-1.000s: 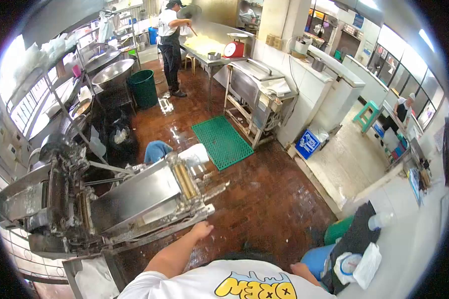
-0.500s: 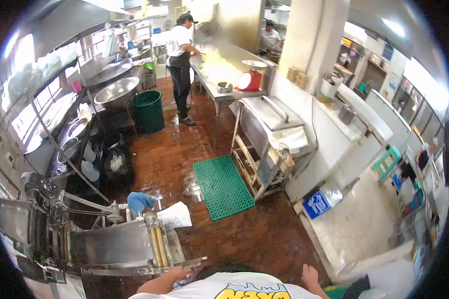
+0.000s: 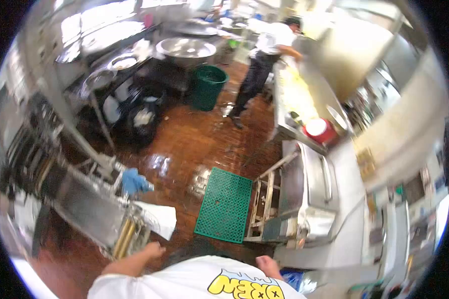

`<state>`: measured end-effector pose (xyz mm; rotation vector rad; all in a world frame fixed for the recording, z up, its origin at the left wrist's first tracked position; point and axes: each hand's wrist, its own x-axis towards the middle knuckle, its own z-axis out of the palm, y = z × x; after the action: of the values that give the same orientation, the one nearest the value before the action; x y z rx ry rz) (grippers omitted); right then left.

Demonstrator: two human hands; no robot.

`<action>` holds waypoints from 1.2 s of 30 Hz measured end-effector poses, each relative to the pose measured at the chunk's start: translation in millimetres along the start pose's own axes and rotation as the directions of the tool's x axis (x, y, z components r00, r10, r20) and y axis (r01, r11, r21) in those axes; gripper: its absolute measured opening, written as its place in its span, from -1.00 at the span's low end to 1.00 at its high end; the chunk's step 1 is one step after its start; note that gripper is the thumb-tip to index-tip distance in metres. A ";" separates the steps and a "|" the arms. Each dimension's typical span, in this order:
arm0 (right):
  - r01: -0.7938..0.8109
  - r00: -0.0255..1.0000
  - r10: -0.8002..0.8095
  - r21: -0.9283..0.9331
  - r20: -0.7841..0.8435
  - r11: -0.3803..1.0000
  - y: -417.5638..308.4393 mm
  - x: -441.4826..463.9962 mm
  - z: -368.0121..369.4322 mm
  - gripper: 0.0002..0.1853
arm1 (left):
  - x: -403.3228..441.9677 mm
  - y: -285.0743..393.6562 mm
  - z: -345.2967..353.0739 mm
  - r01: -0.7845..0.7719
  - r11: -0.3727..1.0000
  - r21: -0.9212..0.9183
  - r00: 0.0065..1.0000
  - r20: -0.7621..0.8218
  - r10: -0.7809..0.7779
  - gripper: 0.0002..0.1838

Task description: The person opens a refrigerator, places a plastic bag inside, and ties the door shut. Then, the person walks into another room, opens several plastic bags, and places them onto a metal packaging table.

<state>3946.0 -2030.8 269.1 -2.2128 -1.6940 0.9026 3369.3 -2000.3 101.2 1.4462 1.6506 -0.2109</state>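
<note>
Fingers of my left hand (image 3: 153, 249) look curled beside the brass-coloured rollers (image 3: 125, 238) at the near end of the metal machine (image 3: 91, 205), and those of my right hand (image 3: 268, 265) seem bent by my side, though blur keeps me from telling whether either set grips anything. From my head view, the shiny reddish-brown floor (image 3: 184, 144) runs past a green mat (image 3: 224, 207) ahead of me. Farther off, a person (image 3: 257, 70) stands at a metal table (image 3: 280, 117) bearing a yellow spread (image 3: 297, 92) and a red scale (image 3: 320, 130).
</note>
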 end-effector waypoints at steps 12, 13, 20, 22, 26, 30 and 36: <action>0.256 0.933 -0.145 -0.323 0.330 0.911 -70.3 355.4 -72.5 -0.46 | 139.7 184.1 -174.7 -0.101 0.905 -0.412 0.888 -0.448 -0.104 -0.27; 0.292 0.935 -0.219 -0.250 0.280 0.923 -85.4 388.4 -83.6 -0.47 | 153.9 189.9 -182.9 -0.095 0.907 -0.410 0.886 -0.450 -0.111 -0.27; 0.120 0.986 -0.136 0.153 0.098 0.981 -165.9 644.4 -96.6 -0.57 | 219.1 108.1 -174.6 0.442 0.833 -0.332 0.879 -0.024 -0.476 -0.15; 0.196 0.968 -0.205 0.072 0.146 0.978 -231.6 668.7 -115.7 -0.57 | 238.7 51.9 -146.9 0.440 0.883 -0.164 0.893 -0.026 -0.449 -0.21; 0.427 0.875 -0.392 -0.068 0.284 0.902 -349.1 711.4 -129.1 -0.59 | 247.4 37.8 -172.9 0.503 0.822 -0.266 0.831 -0.110 -0.545 -0.31; 0.456 0.769 -0.332 -0.106 0.546 0.883 -379.8 797.8 -80.0 -0.47 | 280.7 68.7 -227.2 0.627 0.640 -0.444 0.694 -0.055 -0.717 -0.26; 0.211 0.502 0.226 -0.372 0.835 0.904 -292.2 926.1 22.1 -0.30 | 389.6 85.1 -361.7 0.520 0.644 -0.562 0.811 0.087 -0.579 -0.17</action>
<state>3839.5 -1082.5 87.7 -2.0983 -2.4987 2.1120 3296.6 -1467.7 71.5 0.4767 1.9888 0.0270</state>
